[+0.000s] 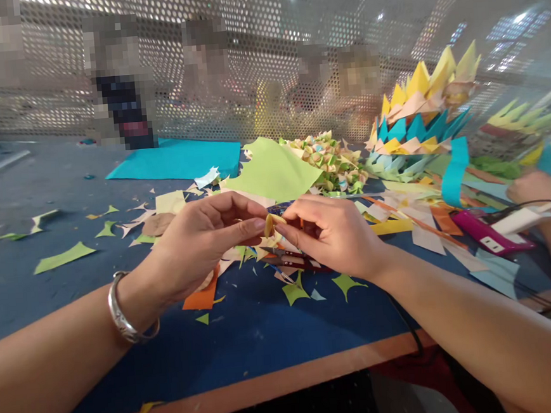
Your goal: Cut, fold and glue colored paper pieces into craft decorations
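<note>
Between my two hands is a small folded piece of yellow paper [272,223], raised above the table. My left hand [206,237] pinches its left side between thumb and fingers. From the right, my right hand [332,230] pinches the other side of it. Beneath the hands lie paper scraps and a dark red-handled tool [301,260], partly covered, whose kind I cannot make out. Cut green scraps [295,289] with curved edges lie just below on the blue table [267,347].
Behind my hands are a green sheet [275,171], a blue sheet [181,160] and a heap of small folded papers [332,164]. Tiered paper crowns [412,126] stand at the back right. A magenta power strip [485,233] with cables lies right, near another person's hand [541,192].
</note>
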Motion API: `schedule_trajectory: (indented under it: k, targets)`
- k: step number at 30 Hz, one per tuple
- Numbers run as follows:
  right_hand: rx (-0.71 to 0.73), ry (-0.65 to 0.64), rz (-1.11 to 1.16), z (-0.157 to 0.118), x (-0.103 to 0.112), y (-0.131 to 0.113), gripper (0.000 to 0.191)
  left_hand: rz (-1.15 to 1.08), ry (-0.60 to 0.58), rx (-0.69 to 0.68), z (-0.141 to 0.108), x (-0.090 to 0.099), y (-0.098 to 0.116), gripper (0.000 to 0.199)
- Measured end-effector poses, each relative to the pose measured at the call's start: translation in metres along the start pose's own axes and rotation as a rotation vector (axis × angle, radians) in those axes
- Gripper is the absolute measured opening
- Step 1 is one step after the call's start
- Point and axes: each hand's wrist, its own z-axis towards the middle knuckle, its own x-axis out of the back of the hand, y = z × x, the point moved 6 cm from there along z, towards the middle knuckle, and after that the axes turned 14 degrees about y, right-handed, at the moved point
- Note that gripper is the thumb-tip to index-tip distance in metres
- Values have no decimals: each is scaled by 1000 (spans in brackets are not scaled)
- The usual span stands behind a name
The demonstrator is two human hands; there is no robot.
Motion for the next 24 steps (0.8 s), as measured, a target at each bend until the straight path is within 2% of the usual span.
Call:
schedule_trajectory:
  k: [9, 24]
  targets:
    - [16, -9, -13, 0, 0, 0, 21, -19, 6, 60, -1, -2, -2, 7]
    - [39, -32, -61, -3, -2, -1, 24, 55, 12, 18, -1, -2, 1, 6]
